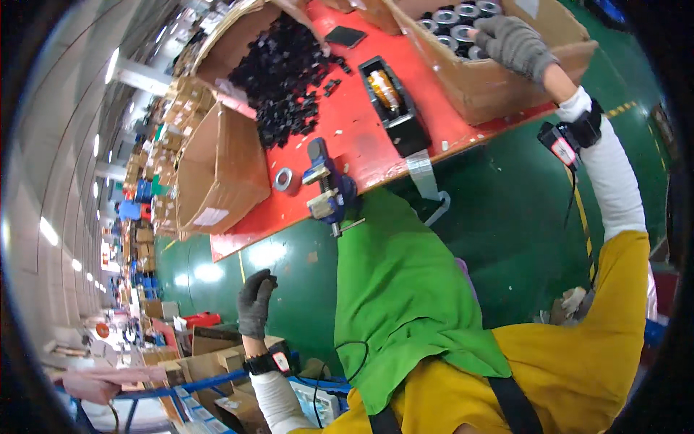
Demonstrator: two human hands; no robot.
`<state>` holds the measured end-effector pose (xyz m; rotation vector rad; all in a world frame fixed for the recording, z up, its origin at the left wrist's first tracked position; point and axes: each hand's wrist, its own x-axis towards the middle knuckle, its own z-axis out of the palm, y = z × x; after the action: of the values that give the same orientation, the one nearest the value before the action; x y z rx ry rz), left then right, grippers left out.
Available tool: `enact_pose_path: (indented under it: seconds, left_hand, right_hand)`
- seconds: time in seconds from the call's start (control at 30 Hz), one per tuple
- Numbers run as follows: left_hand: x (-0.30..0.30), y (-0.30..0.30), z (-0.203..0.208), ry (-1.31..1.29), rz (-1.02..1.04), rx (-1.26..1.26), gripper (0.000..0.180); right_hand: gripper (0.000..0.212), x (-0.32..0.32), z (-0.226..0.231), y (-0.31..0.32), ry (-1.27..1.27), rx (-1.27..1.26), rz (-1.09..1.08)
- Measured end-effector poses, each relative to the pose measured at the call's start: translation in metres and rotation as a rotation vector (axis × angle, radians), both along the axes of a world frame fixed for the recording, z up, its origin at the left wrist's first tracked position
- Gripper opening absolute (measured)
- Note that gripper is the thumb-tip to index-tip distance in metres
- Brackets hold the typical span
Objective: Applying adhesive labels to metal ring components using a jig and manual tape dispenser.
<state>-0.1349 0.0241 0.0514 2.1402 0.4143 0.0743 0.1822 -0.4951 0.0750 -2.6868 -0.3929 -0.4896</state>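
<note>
My right hand (pixel 512 48), in a grey knit glove, reaches into a cardboard box (pixel 499 85) at the far right. Its fingers close on one of several round black parts with silver ring tops (pixel 447 18); the grip is partly hidden. My left hand (pixel 255 302), gloved in grey too, hangs off the table's near left with fingers loosely bent and nothing visible in them. A small blue bench vise (pixel 330 189) with metal jaws is fixed at the table's near edge. Left of it lies a round grey ring-shaped piece (pixel 286 181).
On the red table (pixel 354 108) stands a black tape dispenser (pixel 406 130), a tape strip (pixel 425 177) hanging over the edge. A large open carton (pixel 224 173) spills small black plastic parts (pixel 282 76). A flat black piece (pixel 345 36) lies behind. Boxes and a blue-framed rack (pixel 195 383) stand lower left.
</note>
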Motion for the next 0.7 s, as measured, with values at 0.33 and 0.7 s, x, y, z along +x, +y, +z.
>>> enact_pose_path:
  seconds: [0.33, 0.7]
  left_hand:
    - [0.005, 0.014, -0.027, -0.021, 0.036, -0.114, 0.027]
    - [0.092, 0.014, -0.049, -0.189, -0.036, -0.033, 0.034]
  right_hand:
    - [0.042, -0.004, 0.002, 0.006, -0.078, -0.011, -0.01]
    - [0.041, 0.017, 0.006, -0.001, 0.078, -0.102, -0.14]
